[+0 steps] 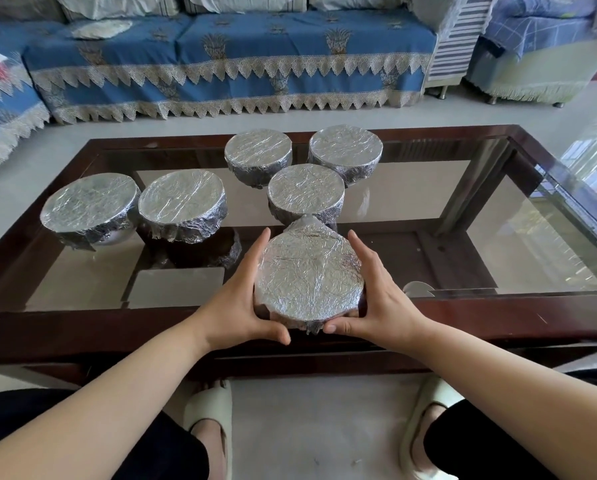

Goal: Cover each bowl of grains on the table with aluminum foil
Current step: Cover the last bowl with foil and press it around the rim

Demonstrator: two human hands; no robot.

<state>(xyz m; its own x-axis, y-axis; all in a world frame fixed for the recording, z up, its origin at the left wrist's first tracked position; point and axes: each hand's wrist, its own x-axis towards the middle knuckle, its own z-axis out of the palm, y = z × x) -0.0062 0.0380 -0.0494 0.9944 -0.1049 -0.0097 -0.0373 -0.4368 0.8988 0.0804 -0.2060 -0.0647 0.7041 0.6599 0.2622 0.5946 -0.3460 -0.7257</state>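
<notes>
Near table edge, centre: front bowl (309,278), foil-covered, sits on the glass table (497,216) just ahead of the person.
Foil: pressed down over the rim all round except one flap (305,223) sticking up at the far side, not yet folded.
Left hand (241,306): cupped against the bowl's left side, fingers straight along the foil skirt, thumb tucked under the near edge.
Right hand (376,299): same on the right side, thumb meeting the near edge; both press the foil, neither curls round it.
Handling guess: foil thin, creases and tears easily, so smooth with flat fingers, don't pinch hard. Bowl with grain likely has some weight, stays put under pressing. Foiled sides may be slippery; if moving it, hold low on both sides or under the base.
Other bowls: five behind, all wrapped: two at left (89,209) (182,206), one middle (305,194), two at back (258,154) (345,150).
Progress guess: last bowl, nearly done.
Beyond: blue sofa (220,57); slippers (210,410) on floor.
</notes>
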